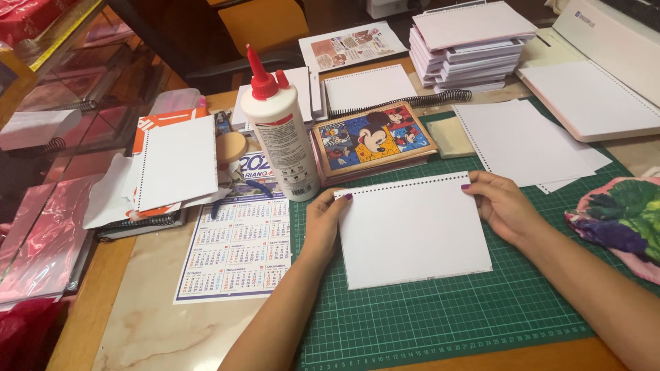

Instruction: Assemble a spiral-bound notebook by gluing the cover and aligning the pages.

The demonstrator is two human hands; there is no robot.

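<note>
A stack of white punched sheets point(412, 233), with a row of holes along its far edge, rests on the green cutting mat point(440, 316). My left hand point(324, 218) grips its left edge, thumb on the top corner. My right hand point(503, 205) holds the right edge near the top corner. Both hands have dark purple nails.
A white glue bottle with a red nozzle point(280, 130) stands just left of the sheets, on a printed calendar point(237, 247). A cartoon-covered spiral notebook point(371, 139) lies behind. Loose punched sheets point(526, 144), a tall paper stack point(467, 48), a binding machine point(605, 75) and patterned cloth point(622, 216) are at right.
</note>
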